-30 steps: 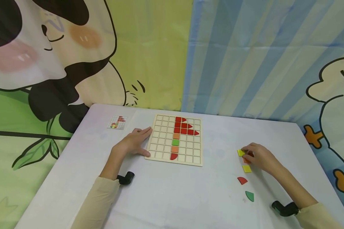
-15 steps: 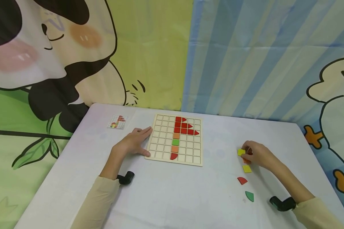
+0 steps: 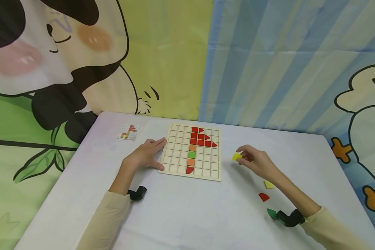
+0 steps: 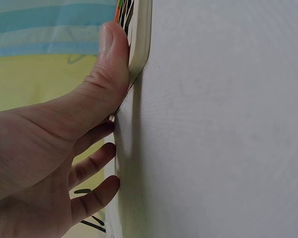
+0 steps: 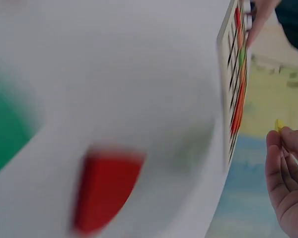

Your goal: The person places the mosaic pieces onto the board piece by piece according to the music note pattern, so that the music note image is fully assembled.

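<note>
My right hand [image 3: 257, 161] is raised over the table to the right of the board, pinching a small yellow square tile [image 3: 236, 156] between thumb and fingertips. In the right wrist view the same yellow tile [image 5: 279, 125] shows edge-on. The wooden grid board [image 3: 175, 161] carries red tiles at its top, then an orange, green and orange column with a red quarter-circle at the foot. My left hand [image 3: 145, 156] touches the board's left side, its thumb by the near corner and fingers spread. In the left wrist view, the thumb [image 4: 109, 54] lies against the board's edge.
A second yellow tile [image 3: 268, 184], a red quarter-circle [image 3: 264, 197] and a green quarter-circle [image 3: 271, 213] lie on the right of the table. The black wrist camera [image 3: 290, 218] partly covers the green one. A small pattern card [image 3: 128, 132] lies behind the left hand.
My right hand has picked up the yellow tile from the loose pieces and carried it left toward the board. The left hand has stayed at the board's edge.
</note>
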`<state>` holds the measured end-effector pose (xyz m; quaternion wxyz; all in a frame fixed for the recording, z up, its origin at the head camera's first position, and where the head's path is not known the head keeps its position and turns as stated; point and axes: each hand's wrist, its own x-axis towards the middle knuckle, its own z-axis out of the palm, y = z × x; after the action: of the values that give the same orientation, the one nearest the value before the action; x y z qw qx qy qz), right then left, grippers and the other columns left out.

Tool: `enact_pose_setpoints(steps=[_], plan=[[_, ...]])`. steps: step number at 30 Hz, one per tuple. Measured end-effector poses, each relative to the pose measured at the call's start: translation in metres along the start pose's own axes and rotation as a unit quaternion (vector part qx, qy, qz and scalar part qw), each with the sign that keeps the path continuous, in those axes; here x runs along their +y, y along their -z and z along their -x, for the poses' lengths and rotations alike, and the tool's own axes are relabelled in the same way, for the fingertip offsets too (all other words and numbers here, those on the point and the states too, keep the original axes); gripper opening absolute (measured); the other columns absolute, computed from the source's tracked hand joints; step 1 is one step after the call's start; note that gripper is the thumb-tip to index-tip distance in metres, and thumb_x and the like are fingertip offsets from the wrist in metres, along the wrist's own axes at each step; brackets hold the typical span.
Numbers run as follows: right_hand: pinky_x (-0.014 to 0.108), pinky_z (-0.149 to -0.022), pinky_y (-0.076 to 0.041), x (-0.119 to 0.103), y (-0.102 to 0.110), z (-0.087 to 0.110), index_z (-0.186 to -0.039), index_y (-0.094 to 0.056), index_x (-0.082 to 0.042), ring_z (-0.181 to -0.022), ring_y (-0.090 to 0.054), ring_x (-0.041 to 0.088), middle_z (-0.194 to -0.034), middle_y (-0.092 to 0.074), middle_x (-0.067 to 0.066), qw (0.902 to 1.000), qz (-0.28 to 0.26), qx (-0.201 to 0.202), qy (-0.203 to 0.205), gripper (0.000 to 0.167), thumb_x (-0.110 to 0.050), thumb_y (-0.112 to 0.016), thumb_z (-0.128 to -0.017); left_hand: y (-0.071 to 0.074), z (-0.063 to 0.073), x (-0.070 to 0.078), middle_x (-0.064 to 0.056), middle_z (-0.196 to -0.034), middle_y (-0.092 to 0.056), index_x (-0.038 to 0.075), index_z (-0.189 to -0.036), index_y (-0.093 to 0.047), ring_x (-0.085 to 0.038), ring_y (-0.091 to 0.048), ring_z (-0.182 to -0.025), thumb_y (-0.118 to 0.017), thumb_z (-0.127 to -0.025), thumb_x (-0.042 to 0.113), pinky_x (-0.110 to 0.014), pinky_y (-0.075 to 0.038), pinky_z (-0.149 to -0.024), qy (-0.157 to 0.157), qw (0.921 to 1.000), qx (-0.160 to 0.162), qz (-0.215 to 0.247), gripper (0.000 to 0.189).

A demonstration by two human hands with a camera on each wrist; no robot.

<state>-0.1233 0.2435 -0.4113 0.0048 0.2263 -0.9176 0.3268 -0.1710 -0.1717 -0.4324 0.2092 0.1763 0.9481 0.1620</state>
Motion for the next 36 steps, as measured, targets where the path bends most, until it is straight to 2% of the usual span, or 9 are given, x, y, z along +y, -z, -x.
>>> enact_pose_setpoints(steps=[8,12,15,19,23,29,36], plan=[[0.021,-0.075,-0.056,-0.066,-0.049,-0.050,-0.106,-0.064,-0.006,-0.085,-0.068,0.015,-0.098,-0.071,0.006,0.9938,-0.055,-0.087,0.041,0.017,-0.007,-0.067,-0.089,-0.002,-0.001,0.000,0.003,-0.165,-0.015,0.020,-0.157,-0.016,-0.031,-0.022,-0.146,-0.082,-0.068,0.048,-0.055,-0.035,-0.110,0.001,1.0000,-0.006,0.001,0.114],[0.017,-0.071,-0.053,-0.085,-0.076,-0.071,-0.099,-0.066,-0.008,-0.081,-0.066,0.010,-0.092,-0.072,0.003,0.9895,-0.043,-0.133,0.038,0.011,-0.012,-0.069,-0.090,-0.001,-0.003,0.001,0.003,-0.165,-0.015,0.020,-0.157,-0.015,-0.031,-0.022,-0.147,-0.081,-0.068,0.050,-0.054,-0.034,-0.112,-0.003,1.0000,-0.002,-0.005,0.114],[0.017,-0.065,-0.049,-0.092,-0.094,-0.079,-0.092,-0.067,-0.011,-0.072,-0.060,0.005,-0.085,-0.071,-0.002,0.9881,-0.019,-0.148,0.037,0.003,-0.014,-0.068,-0.090,0.000,-0.005,0.001,0.004,-0.165,-0.014,0.020,-0.157,-0.015,-0.031,-0.021,-0.147,-0.081,-0.067,0.051,-0.054,-0.033,-0.112,-0.003,1.0000,-0.002,-0.002,0.115],[0.018,-0.059,-0.045,-0.096,-0.110,-0.083,-0.086,-0.065,-0.012,-0.063,-0.052,0.004,-0.075,-0.066,-0.005,0.9867,0.010,-0.155,0.045,0.005,-0.014,-0.067,-0.091,0.002,-0.005,0.002,0.003,-0.165,-0.015,0.020,-0.157,-0.015,-0.031,-0.021,-0.147,-0.081,-0.068,0.050,-0.054,-0.033,-0.112,-0.004,1.0000,-0.002,0.003,0.115],[0.018,-0.057,-0.041,-0.099,-0.115,-0.085,-0.082,-0.064,-0.012,-0.061,-0.049,0.005,-0.069,-0.062,-0.006,0.9856,0.033,-0.158,0.051,0.009,-0.014,-0.069,-0.089,0.003,-0.003,0.002,0.003,-0.165,-0.015,0.019,-0.157,-0.016,-0.030,-0.021,-0.147,-0.081,-0.068,0.048,-0.053,-0.033,-0.113,-0.003,1.0000,-0.002,0.006,0.114],[0.018,-0.058,-0.040,-0.103,-0.121,-0.083,-0.075,-0.065,-0.012,-0.065,-0.047,0.007,-0.072,-0.058,-0.003,0.9833,0.066,-0.146,0.086,0.013,-0.012,-0.071,-0.087,0.002,-0.001,0.000,0.003,-0.165,-0.015,0.019,-0.157,-0.016,-0.030,-0.021,-0.147,-0.081,-0.068,0.049,-0.054,-0.033,-0.112,0.000,1.0000,-0.003,0.007,0.114],[0.018,-0.065,-0.042,-0.110,-0.128,-0.077,-0.072,-0.066,-0.012,-0.071,-0.047,0.009,-0.075,-0.059,-0.003,0.9745,0.110,-0.141,0.136,0.015,-0.010,-0.073,-0.085,0.001,-0.001,-0.001,0.001,-0.164,-0.017,0.017,-0.156,-0.018,-0.031,-0.023,-0.146,-0.081,-0.068,0.050,-0.054,-0.034,-0.111,-0.008,1.0000,0.003,0.000,0.114]])
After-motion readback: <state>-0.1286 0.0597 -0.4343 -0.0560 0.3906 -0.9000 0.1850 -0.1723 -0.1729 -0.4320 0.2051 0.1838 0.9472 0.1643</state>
